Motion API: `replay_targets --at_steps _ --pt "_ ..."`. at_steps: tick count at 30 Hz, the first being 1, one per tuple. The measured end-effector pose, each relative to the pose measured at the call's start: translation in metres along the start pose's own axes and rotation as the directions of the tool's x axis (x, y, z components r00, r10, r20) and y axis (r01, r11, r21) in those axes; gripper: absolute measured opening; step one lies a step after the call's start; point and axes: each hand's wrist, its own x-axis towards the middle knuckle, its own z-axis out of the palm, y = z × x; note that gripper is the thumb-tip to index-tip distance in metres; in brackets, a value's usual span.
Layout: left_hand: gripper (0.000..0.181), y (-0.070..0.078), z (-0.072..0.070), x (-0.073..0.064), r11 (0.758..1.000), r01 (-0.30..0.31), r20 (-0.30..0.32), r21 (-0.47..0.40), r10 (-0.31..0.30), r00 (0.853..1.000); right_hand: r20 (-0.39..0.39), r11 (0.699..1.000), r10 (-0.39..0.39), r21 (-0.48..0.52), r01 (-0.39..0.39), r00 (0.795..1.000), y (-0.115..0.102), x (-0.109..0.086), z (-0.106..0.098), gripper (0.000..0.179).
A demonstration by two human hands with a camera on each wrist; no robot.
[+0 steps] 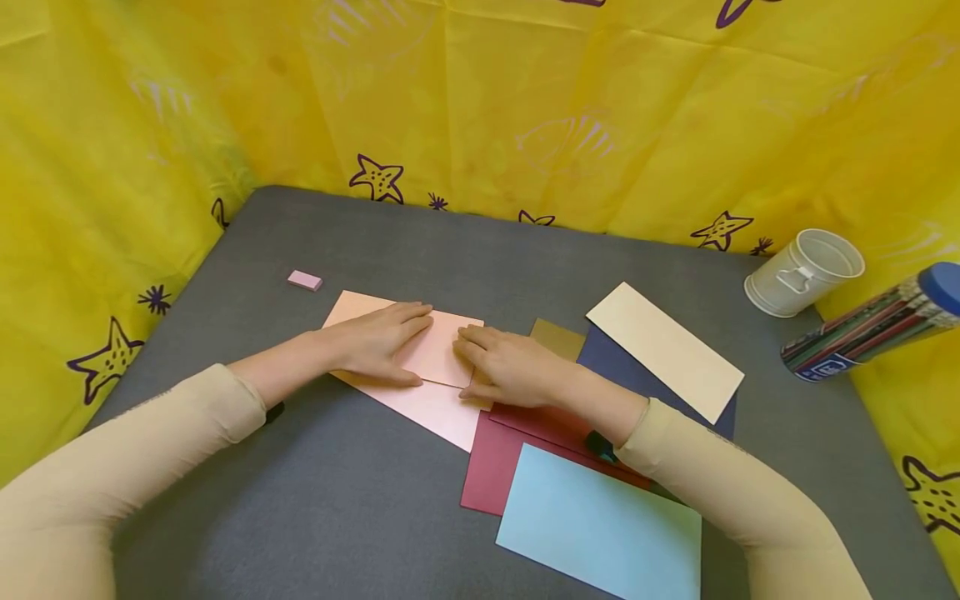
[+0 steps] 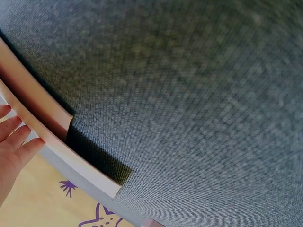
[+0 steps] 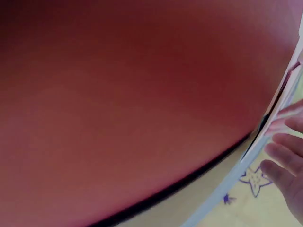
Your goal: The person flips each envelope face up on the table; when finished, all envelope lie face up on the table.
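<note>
Two pale pink paper rectangles lie at the middle of the table in the head view, an upper sheet (image 1: 444, 348) overlapping a lower one (image 1: 442, 414). My left hand (image 1: 378, 337) rests flat on the left part of the upper sheet, fingers extended and thumb along its near edge. At the right end, my right hand (image 1: 513, 367) touches the upper sheet with fingers loosely bent. In the left wrist view the fingertips (image 2: 29, 147) lie on the upper sheet's edge, which stands slightly above the lower one. The right wrist view shows the fingers (image 3: 284, 153) spread beside the pink edge.
Dark red sheets (image 1: 487, 467), a light blue sheet (image 1: 600, 525), a navy sheet (image 1: 607, 358), a cream sheet (image 1: 663, 350) and an olive sheet (image 1: 557, 337) lie right. A pink eraser (image 1: 304, 280) sits back left. Far right are a metal cup (image 1: 783, 279) and a pencil tub (image 1: 862, 325).
</note>
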Motion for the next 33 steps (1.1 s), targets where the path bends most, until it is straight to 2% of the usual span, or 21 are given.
replay_targets --at_steps 11,17,23,27,30,33 --pt "0.088 0.002 -0.004 0.003 0.997 0.006 0.021 0.071 -0.008 1.0 0.081 0.999 0.017 -0.03 -0.014 0.997 0.0 0.009 0.005 0.071" --pt "0.086 0.001 -0.008 0.005 0.998 0.005 0.047 0.063 -0.008 0.999 0.063 1.0 0.01 -0.031 -0.008 0.998 0.002 0.009 0.004 0.061" --pt "0.076 -0.003 -0.011 0.006 0.999 -0.01 0.017 0.046 0.009 1.0 0.037 0.999 -0.025 -0.035 0.026 0.999 0.002 0.007 0.004 0.053" --pt "0.074 -0.005 -0.015 0.005 1.0 0.005 0.026 -0.003 -0.005 1.0 -0.005 0.999 -0.043 -0.022 0.043 0.999 0.003 0.006 0.001 0.049" --pt "0.073 -0.006 -0.02 0.004 0.999 0.02 0.032 -0.049 -0.019 0.999 -0.089 0.999 -0.051 0.001 0.051 0.995 0.006 0.004 -0.003 0.043" --pt "0.062 -0.008 -0.028 0.003 0.997 0.007 0.022 -0.074 -0.005 1.0 -0.186 0.998 -0.034 0.053 0.044 0.982 0.011 0.002 -0.006 0.034"
